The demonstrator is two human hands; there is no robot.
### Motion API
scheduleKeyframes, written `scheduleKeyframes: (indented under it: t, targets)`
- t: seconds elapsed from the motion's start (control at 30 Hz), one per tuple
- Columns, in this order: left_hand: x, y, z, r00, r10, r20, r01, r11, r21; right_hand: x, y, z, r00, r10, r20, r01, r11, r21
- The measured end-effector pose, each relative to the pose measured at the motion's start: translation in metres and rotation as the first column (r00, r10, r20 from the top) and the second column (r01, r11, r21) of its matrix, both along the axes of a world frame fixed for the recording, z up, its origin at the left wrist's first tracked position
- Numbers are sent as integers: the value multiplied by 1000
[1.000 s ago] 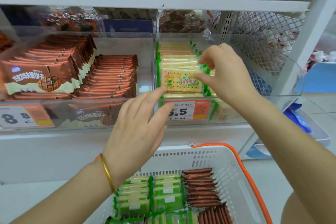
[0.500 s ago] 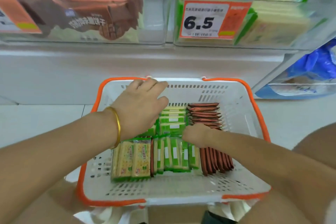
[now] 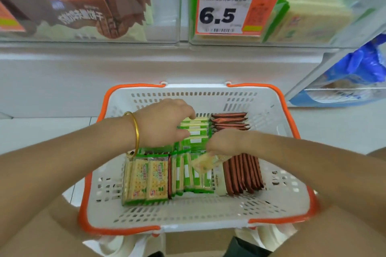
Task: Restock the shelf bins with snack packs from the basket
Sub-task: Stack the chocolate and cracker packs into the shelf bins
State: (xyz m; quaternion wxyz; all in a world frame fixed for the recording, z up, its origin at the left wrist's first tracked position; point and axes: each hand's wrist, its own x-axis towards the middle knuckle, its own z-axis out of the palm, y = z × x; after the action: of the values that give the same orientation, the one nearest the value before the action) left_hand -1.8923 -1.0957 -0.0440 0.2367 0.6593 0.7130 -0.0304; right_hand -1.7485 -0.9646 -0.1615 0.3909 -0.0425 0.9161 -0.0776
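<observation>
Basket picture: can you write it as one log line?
left hand on green packs, grip unclear | right hand pinches cracker pack | basket part full

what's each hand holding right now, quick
left hand: grips a bunch of green packs.
right hand: holds a cracker pack, blurred.

Price tag (image 3: 236, 11): showing "6.5" in black, hanging on the cracker bin (image 3: 292, 44).
Brown wafer pack (image 3: 83, 16): showing white Chinese lettering, blurring beyond reading.
</observation>
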Motion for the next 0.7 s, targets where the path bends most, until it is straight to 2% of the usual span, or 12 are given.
scheduleKeyframes:
  t: [0.07,0.17,0.37,0.43,0.5,0.53,0.6,0.63,0.7]
  targets:
    - [-1,6,2,992,49,114,-37,993,-108,-7,12,47,964,-251,-83,233,955,-181]
    - [-4,15,12,965,96,246,-67,990,-127,-2,28,107,860,-481,-173,403,846,-349]
    - [-8,33,69,857,153,492,-273,945,181,17,36,197,608,-709,-357,516,695,-501]
    - [-8,35,85,792,117,599,-355,887,295,21,40,228,538,-726,-429,506,685,-524]
    - [-8,37,97,717,58,694,-478,766,430,25,48,257,464,-740,-488,500,673,-545]
    - [-9,38,103,733,25,680,-516,672,531,26,54,269,409,-747,-524,491,664,-564]
    - [-14,39,111,863,28,504,-453,484,748,26,67,287,253,-768,-588,464,629,-623]
    - [-17,40,112,917,55,395,-379,431,819,23,74,293,181,-760,-624,454,628,-632]
    - [-21,42,110,969,100,227,-248,422,872,13,86,300,94,-701,-707,470,657,-589]
